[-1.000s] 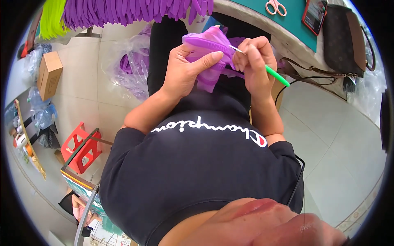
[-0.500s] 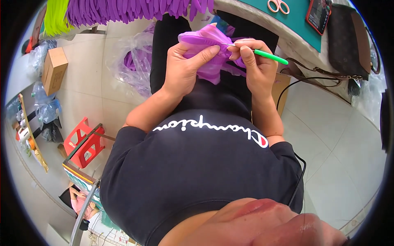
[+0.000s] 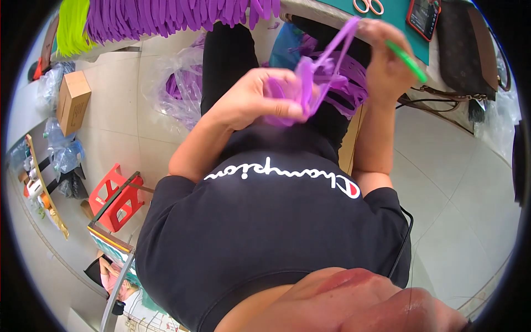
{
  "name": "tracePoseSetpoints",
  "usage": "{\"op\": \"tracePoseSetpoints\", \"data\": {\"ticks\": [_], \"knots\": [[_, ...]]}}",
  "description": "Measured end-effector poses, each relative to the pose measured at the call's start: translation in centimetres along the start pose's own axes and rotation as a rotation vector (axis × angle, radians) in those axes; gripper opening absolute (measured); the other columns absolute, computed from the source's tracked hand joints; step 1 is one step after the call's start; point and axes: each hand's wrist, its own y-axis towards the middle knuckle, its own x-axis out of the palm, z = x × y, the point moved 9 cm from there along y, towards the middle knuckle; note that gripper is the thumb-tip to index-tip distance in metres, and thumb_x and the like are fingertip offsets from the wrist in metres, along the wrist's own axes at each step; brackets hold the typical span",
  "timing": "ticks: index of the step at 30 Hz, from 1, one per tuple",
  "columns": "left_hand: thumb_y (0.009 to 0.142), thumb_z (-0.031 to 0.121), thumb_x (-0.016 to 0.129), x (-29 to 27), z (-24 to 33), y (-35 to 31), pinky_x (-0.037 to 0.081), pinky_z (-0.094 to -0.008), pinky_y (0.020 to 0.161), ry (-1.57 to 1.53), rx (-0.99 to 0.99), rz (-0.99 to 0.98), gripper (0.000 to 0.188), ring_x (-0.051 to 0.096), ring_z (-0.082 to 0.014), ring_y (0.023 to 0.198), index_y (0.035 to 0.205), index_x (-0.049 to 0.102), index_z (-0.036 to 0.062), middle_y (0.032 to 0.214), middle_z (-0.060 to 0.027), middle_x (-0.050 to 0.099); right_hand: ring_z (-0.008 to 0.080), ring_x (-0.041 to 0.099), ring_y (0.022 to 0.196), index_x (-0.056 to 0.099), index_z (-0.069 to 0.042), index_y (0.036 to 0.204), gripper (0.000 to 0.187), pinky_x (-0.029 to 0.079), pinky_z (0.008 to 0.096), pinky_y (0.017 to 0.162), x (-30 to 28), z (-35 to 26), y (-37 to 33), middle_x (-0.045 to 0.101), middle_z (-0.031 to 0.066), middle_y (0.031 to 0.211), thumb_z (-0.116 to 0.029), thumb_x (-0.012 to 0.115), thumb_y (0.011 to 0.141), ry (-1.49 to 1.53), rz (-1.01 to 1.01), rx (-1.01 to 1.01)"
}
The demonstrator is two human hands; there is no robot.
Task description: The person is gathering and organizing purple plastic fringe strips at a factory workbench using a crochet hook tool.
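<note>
Purple piece (image 3: pixel 304 84), aloft between hands. Left hand (image 3: pixel 255 97) pinches its bunched body; right hand (image 3: pixel 386 63), farther off, grips green-handled tool (image 3: pixel 406 61), apparently drawing a strip (image 3: pixel 347 29) taut. Looks light, soft, stretchy; thicker body seems the best hold.

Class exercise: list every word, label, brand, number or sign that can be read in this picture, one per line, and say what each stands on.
White script lettering with a small red-and-white emblem, upside down on the black T-shirt: legible, but I don't copy printed words or brands.
Phone screen: too small to read.
Cardboard box: any marks are too faint to read.
</note>
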Motion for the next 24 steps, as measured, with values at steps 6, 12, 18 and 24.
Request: {"op": "tracePoseSetpoints", "data": {"ticks": [6, 12, 18, 24], "knots": [[0.071, 0.009, 0.080, 0.9, -1.1, -0.1, 0.049, -0.0286, 0.073, 0.176, -0.027, -0.235, 0.021, 0.063, -0.0155, 0.076, 0.084, 0.068, -0.0017, 0.084, -0.0090, 0.068, 0.0168, 0.066, 0.075, 0.065, 0.006, 0.095, 0.013, 0.053, 0.0255, 0.073, -2.9, 5.3, 3.2, 0.069, 0.0117, 0.085, -0.006, 0.063, 0.090, 0.077, 0.135, 0.184], [0.089, 0.011, 0.065, -3.1, 1.8, 1.2, 0.052, -0.0246, 0.068, -0.069, 0.321, 0.326, 0.016, 0.065, -0.0117, 0.073, 0.096, 0.067, -0.0029, 0.083, -0.0079, 0.069, 0.0174, 0.063, 0.071, 0.062, 0.005, 0.094, 0.017, 0.052, 0.0271, 0.067, 2.6, 2.1, -1.2, 0.067, 0.0152, 0.089, -0.010, 0.055, 0.095, 0.470, -0.277, 0.556], [0.090, 0.010, 0.064, -3.7, 3.2, 0.7, 0.051, -0.0219, 0.064, -0.070, 0.471, 0.446, 0.012, 0.064, -0.0093, 0.069, 0.090, 0.067, -0.0015, 0.079, -0.0061, 0.068, 0.0237, 0.068, 0.081, 0.063, 0.004, 0.096, 0.013, 0.055, 0.0301, 0.072, 5.4, -5.8, -4.1, 0.068, 0.0175, 0.091, 0.002, 0.066, 0.083, 0.230, -0.399, -0.106], [0.090, 0.010, 0.063, -3.5, 3.5, 0.4, 0.051, -0.0212, 0.063, -0.056, 0.503, 0.469, 0.012, 0.063, -0.0082, 0.068, 0.089, 0.067, -0.0014, 0.078, -0.0050, 0.067, 0.0261, 0.068, 0.080, 0.064, 0.002, 0.095, 0.015, 0.055, 0.0303, 0.071, 5.0, -6.6, -4.3, 0.068, 0.0180, 0.090, 0.000, 0.069, 0.081, 0.128, -0.307, -0.168]]}}
